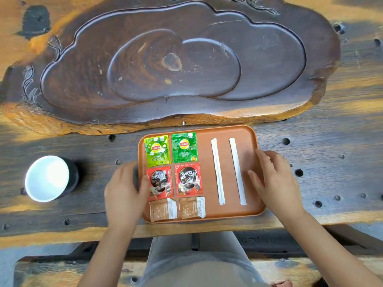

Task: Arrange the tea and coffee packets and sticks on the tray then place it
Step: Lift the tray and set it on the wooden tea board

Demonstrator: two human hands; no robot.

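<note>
An orange-brown tray (226, 133) lies on the table's near side. On its left half sit two green Lipton tea packets (157, 150) (184, 147), two red Nescafe coffee packets (159, 182) (188, 179) and two brown sugar packets (162, 209) (192, 207), in three rows. Two white paper-wrapped sticks (218, 171) (237, 171) lie side by side on the right half. My left hand (124, 189) rests against the tray's left edge, thumb over the rim. My right hand (273, 179) is at the right edge with fingers spread over the rim.
A large dark carved wooden tea board (269, 65) fills the table beyond the tray. A dark cup with a white inside (48, 179) stands to the left of my left hand. The table top has several round holes. My lap is below the table's front edge.
</note>
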